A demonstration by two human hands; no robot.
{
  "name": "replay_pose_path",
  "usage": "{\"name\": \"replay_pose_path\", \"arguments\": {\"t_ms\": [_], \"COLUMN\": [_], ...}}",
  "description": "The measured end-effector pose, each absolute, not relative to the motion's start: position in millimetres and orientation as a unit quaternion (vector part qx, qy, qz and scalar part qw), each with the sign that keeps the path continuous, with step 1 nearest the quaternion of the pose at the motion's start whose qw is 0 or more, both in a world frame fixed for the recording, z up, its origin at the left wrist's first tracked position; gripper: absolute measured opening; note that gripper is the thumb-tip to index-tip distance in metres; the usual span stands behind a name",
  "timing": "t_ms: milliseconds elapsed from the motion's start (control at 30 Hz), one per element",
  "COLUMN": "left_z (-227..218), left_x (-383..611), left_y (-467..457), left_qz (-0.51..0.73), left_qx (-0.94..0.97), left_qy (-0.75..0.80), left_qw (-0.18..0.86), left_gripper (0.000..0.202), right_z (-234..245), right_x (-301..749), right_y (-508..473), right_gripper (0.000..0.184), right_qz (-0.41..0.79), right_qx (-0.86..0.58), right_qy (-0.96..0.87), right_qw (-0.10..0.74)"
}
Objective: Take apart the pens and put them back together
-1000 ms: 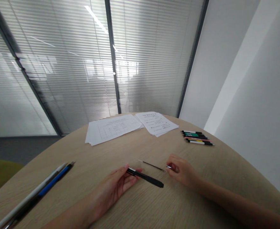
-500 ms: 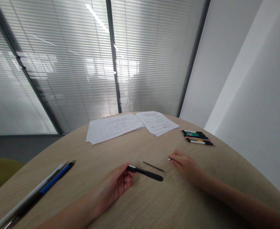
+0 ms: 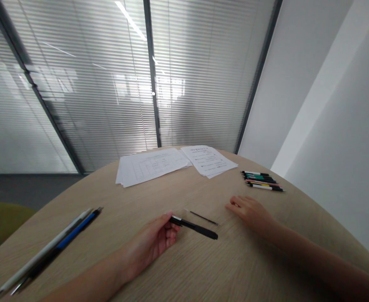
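Note:
My left hand [image 3: 153,243] rests on the wooden table [image 3: 203,272], its fingers pinched on the rear end of a black pen barrel [image 3: 195,227] that points right and lies low over the table. Just beyond the barrel lies a thin dark pen refill [image 3: 202,217], untouched. My right hand [image 3: 250,213] lies palm down to the right of the refill. Its fingers stretch flat toward the left, and nothing shows in them.
Two stacks of printed paper [image 3: 153,165] [image 3: 210,160] lie at the table's far side. A row of several coloured pens [image 3: 261,181] lies at the far right. A white pen and a blue pen [image 3: 54,245] lie at the near left. Glass walls with blinds stand behind.
My right hand has moved right, away from the refill, and flattened; the small silver piece it pinched no longer shows. My left hand has kept the pen barrel, lowering it slightly.

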State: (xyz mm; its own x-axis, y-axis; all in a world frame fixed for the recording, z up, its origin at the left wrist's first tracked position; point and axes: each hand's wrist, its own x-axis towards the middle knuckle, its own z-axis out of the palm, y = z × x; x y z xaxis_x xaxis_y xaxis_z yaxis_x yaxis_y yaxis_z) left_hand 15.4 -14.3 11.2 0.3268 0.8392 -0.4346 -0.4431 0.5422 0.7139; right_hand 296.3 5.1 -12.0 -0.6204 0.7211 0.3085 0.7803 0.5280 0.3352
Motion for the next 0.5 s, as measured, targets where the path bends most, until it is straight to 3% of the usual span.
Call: {"name": "replay_pose_path", "arguments": {"t_ms": [133, 267, 500], "left_z": [11.9, 9.8, 6.6], "left_x": [15.4, 14.5, 13.0], "left_y": [-14.6, -14.2, -15.0], "left_qz": [0.403, 0.399, 0.392], "left_qx": [0.248, 0.253, 0.279], "left_qy": [0.406, 0.396, 0.374], "left_qw": [0.782, 0.788, 0.793], "left_gripper": [0.031, 0.029, 0.020], "right_z": [-10.4, -7.8, -11.2], "right_x": [297.4, 279.1, 245.1], "right_y": [3.9, -12.5, -30.5], "right_gripper": [0.029, 0.021, 0.008], "right_qz": [-0.251, -0.222, -0.142], "right_qx": [-0.436, -0.440, -0.462], "right_qy": [-0.855, -0.848, -0.865], "right_qw": [0.125, 0.195, 0.139]}}
